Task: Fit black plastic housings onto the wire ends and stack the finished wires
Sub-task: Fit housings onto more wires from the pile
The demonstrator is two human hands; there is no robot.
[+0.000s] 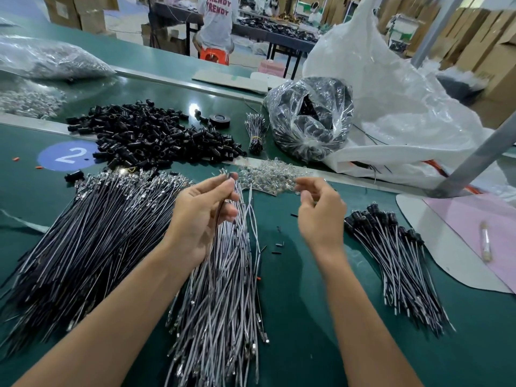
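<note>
My left hand (201, 216) pinches the top ends of a few wires (223, 191), lifted from the grey wire heap (223, 289) in front of me. My right hand (321, 210) hovers to the right, fingers curled at a small clear piece from the pile of clear parts (273, 177); the motion blur hides what exactly it holds. A mound of black plastic housings (156, 135) lies at the back left. Finished wires with black housings (396, 255) are stacked on the right. A big heap of dark wires (92, 233) covers the left.
A clear bag of black parts (310, 118) and a large white plastic bag (391, 93) stand at the back right. A tied wire bundle (255, 129) and a tape roll (219, 120) lie between them and the housings. A grey post (474, 157) slants at right. A person stands behind the bench.
</note>
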